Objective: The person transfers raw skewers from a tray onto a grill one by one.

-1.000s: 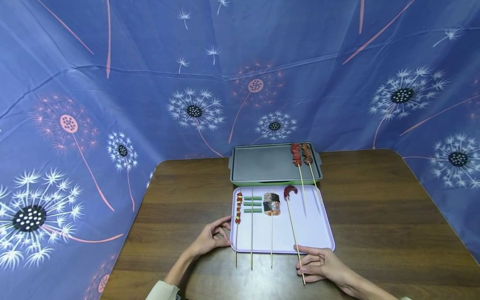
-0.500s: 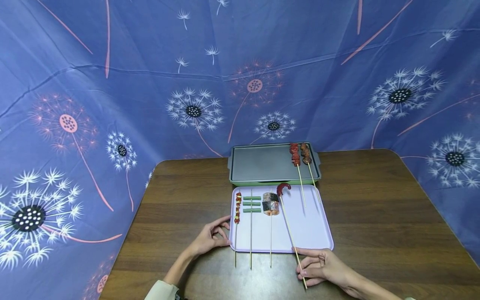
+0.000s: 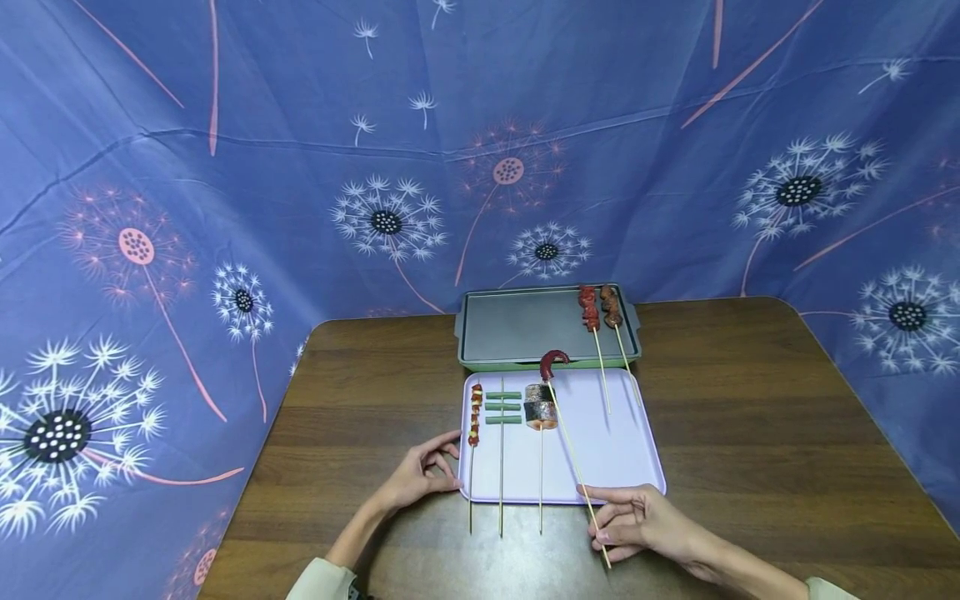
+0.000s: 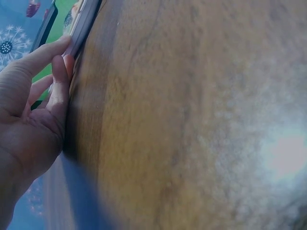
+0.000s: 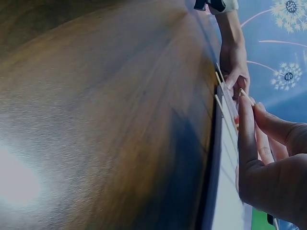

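Observation:
My right hand (image 3: 633,525) pinches the lower stick of a skewer (image 3: 567,442) between thumb and fingers. A dark red, curled piece, like an octopus tentacle (image 3: 553,363), tops that skewer and overlaps the tray's far edge. The stick slants across the pale lilac tray (image 3: 615,454). At the tray's left rim, my left hand (image 3: 420,473) holds on with thumb and fingertips; in the left wrist view its thumb lies at the rim. On the tray lie a skewer of small red and yellow pieces (image 3: 476,417), one with green bean pieces (image 3: 503,407) and one with fish chunks (image 3: 541,408).
Behind the tray stands a grey grill plate (image 3: 517,327) with a green base. Two meat skewers, one red (image 3: 589,308) and one brown (image 3: 611,307), rest on its right side, sticks reaching over the tray. A blue dandelion-print cloth (image 3: 300,167) hangs behind the wooden table (image 3: 750,417).
The curled red end of the held skewer has swung left and away, from the tray's middle to its far edge near the fish skewer. My left hand stays at the rim.

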Motion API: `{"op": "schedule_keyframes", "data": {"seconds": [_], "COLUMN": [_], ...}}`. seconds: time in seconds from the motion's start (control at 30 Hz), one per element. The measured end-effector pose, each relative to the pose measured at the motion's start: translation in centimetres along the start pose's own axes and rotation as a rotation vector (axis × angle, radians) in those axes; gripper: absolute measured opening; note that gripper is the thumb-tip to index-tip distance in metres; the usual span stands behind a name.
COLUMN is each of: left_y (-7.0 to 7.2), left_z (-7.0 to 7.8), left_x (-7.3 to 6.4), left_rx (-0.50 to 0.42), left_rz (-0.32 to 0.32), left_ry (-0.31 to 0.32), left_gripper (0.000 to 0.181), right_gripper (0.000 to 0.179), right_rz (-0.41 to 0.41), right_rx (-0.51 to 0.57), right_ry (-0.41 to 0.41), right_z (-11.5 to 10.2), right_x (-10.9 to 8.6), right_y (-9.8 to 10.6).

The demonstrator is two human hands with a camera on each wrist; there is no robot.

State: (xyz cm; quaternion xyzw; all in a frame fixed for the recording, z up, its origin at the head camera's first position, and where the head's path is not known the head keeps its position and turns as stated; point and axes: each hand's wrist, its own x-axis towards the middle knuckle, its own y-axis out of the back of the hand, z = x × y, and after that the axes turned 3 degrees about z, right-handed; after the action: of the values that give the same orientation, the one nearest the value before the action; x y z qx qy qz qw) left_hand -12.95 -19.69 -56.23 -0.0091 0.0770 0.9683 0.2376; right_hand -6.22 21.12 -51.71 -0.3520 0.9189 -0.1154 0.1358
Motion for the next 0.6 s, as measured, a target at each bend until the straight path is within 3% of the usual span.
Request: {"op": "schedule_keyframes", "data": {"seconds": [0.33, 0.6], "left_y": [0.1, 0.1], "left_z": [0.1, 0.3], "left_x": [0.0, -0.1], "left_rx": [-0.005, -0.005], "left_rz": [-0.009, -0.007], "left_ry": [0.008, 0.004], "left_gripper": [0.081, 0.081], "right_gripper": [0.068, 0.067], "right_rz": [-0.004, 0.078], "right_rx": [-0.025, -0.086], "right_ry": [-0.001, -0.001], "right_z": [-2.1, -4.3], "right_x": [1.1, 1.9], "right_y": [0.3, 1.5]}}
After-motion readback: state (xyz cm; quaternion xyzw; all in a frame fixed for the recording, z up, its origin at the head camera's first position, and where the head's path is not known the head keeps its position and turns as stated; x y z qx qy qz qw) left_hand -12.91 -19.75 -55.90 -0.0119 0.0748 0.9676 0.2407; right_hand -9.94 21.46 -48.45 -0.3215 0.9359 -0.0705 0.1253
